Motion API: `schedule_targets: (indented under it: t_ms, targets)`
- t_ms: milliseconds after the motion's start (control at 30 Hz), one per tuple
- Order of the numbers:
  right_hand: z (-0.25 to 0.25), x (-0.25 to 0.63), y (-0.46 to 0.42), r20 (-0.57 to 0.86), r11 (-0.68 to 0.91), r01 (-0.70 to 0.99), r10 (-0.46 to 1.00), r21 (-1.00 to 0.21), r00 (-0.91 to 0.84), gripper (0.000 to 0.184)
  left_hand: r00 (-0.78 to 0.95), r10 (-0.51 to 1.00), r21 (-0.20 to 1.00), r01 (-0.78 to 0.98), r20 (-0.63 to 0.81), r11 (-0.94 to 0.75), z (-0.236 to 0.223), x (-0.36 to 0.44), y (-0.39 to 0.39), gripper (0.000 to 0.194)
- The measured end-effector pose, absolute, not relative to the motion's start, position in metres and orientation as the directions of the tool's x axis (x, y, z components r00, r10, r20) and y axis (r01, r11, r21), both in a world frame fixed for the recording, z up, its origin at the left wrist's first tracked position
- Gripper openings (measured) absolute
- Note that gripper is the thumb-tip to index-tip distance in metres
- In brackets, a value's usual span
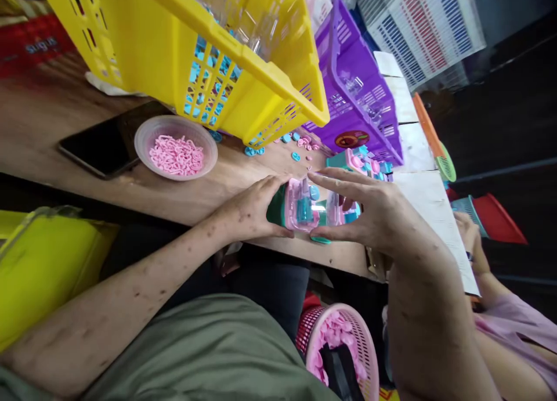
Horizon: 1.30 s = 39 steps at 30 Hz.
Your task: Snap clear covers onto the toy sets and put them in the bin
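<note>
A single view is taken from the wearer's head, directed forward and steeply downward. The green shirt (213,349) is seen at close range along the lower edge; the left hand (250,212) and right hand (378,209) are framed on either side of centre. The tabletop (239,177) is rendered aslant, its front edge falling rightward; the yellow basket (148,58) is cropped above.

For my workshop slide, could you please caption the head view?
Left hand and right hand around a pink and teal plastic piece, near a yellow basket.
</note>
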State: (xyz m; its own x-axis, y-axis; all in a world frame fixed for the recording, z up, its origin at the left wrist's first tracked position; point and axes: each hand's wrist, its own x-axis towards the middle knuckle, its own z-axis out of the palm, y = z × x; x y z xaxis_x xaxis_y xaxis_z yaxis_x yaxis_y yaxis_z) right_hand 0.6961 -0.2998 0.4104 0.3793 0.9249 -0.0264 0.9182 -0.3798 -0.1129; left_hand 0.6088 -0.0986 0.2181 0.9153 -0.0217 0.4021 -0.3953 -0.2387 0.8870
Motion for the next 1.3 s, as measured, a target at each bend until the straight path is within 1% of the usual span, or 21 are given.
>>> schedule_targets:
  t_ms: [133, 300, 433, 533, 600, 700, 767, 833, 900, 933, 967, 1000, 1067, 1100, 1133, 1167, 1200, 1233, 1267, 1300]
  targets:
    - [0.414, 0.697, -0.298, -0.049, -0.394, 0.911, 0.919, -0.12, 0.391, 0.08, 0.925, -0.006, 0.896, -0.368, 0.379, -0.248, 0.221, 0.608, -0.099, 0.109]
    - [0.414, 0.701, -0.297, -0.05, -0.395, 0.906, 0.919, -0.152, 0.392, 0.087, 0.927, -0.017, 0.891, -0.366, 0.376, -0.269, 0.221, 0.609, -0.098, 0.108]
    - [0.416, 0.706, -0.291, -0.114, -0.439, 0.888, 0.898, -0.135, 0.426, 0.092, 0.928, -0.026, 0.892, -0.365, 0.372, -0.268, 0.222, 0.608, -0.097, 0.108]
    - [0.419, 0.71, -0.287, -0.172, -0.473, 0.868, 0.877, -0.147, 0.449, 0.09, 0.928, -0.026, 0.892, -0.364, 0.371, -0.268, 0.223, 0.608, -0.096, 0.107]
    - [0.418, 0.711, -0.289, -0.171, -0.469, 0.865, 0.881, -0.18, 0.442, 0.087, 0.924, -0.02, 0.889, -0.374, 0.383, -0.266, 0.224, 0.608, -0.097, 0.105]
    - [0.404, 0.706, -0.295, -0.12, -0.455, 0.846, 0.89, -0.277, 0.44, 0.083, 0.912, -0.028, 0.883, -0.404, 0.41, -0.24, 0.226, 0.607, -0.094, 0.103]
    - [0.388, 0.697, -0.295, -0.068, -0.464, 0.818, 0.88, -0.341, 0.47, 0.084, 0.911, -0.043, 0.873, -0.405, 0.409, -0.273, 0.226, 0.603, -0.087, 0.106]
    - [0.37, 0.685, -0.289, -0.002, -0.459, 0.805, 0.869, -0.376, 0.494, 0.089, 0.922, -0.052, 0.854, -0.375, 0.383, -0.36, 0.226, 0.596, -0.075, 0.115]
    - [0.359, 0.675, -0.281, 0.059, -0.42, 0.821, 0.877, -0.387, 0.476, 0.099, 0.925, -0.024, 0.81, -0.345, 0.379, -0.475, 0.23, 0.586, -0.06, 0.125]
    - [0.356, 0.673, -0.279, 0.089, -0.395, 0.831, 0.883, -0.392, 0.462, 0.103, 0.914, 0.007, 0.772, -0.338, 0.405, -0.538, 0.235, 0.579, -0.053, 0.128]
    - [0.356, 0.673, -0.281, 0.125, -0.383, 0.836, 0.879, -0.393, 0.461, 0.103, 0.89, 0.049, 0.723, -0.335, 0.454, -0.604, 0.243, 0.572, -0.048, 0.13]
    - [0.356, 0.675, -0.288, 0.168, -0.396, 0.835, 0.858, -0.383, 0.484, 0.097, 0.853, 0.094, 0.669, -0.329, 0.513, -0.666, 0.253, 0.563, -0.045, 0.13]
    - [0.357, 0.681, -0.314, 0.269, -0.52, 0.778, 0.74, -0.353, 0.617, 0.079, 0.771, 0.166, 0.591, -0.312, 0.615, -0.744, 0.276, 0.541, -0.051, 0.124]
    - [0.356, 0.685, -0.332, 0.307, -0.619, 0.704, 0.634, -0.349, 0.71, 0.071, 0.756, 0.184, 0.59, -0.308, 0.628, -0.746, 0.286, 0.53, -0.061, 0.117]
    - [0.352, 0.688, -0.349, 0.318, -0.711, 0.601, 0.511, -0.366, 0.799, 0.073, 0.762, 0.186, 0.611, -0.321, 0.621, -0.723, 0.292, 0.521, -0.075, 0.11]
    - [0.347, 0.691, -0.366, 0.26, -0.764, 0.487, 0.412, -0.423, 0.873, 0.081, 0.781, 0.161, 0.652, -0.366, 0.603, -0.665, 0.293, 0.516, -0.093, 0.102]
    - [0.341, 0.694, -0.38, 0.142, -0.783, 0.374, 0.352, -0.496, 0.925, 0.088, 0.841, 0.085, 0.717, -0.399, 0.535, -0.572, 0.289, 0.516, -0.112, 0.1]
    - [0.337, 0.695, -0.391, 0.025, -0.781, 0.281, 0.323, -0.557, 0.946, 0.094, 0.89, -0.013, 0.773, -0.403, 0.455, -0.491, 0.281, 0.523, -0.131, 0.108]
    - [0.335, 0.694, -0.398, -0.07, -0.768, 0.232, 0.338, -0.597, 0.939, 0.096, 0.917, -0.099, 0.804, -0.388, 0.387, -0.45, 0.269, 0.535, -0.149, 0.12]
    - [0.337, 0.694, -0.402, -0.131, -0.757, 0.214, 0.368, -0.618, 0.921, 0.094, 0.934, -0.154, 0.823, -0.357, 0.322, -0.442, 0.255, 0.552, -0.164, 0.13]
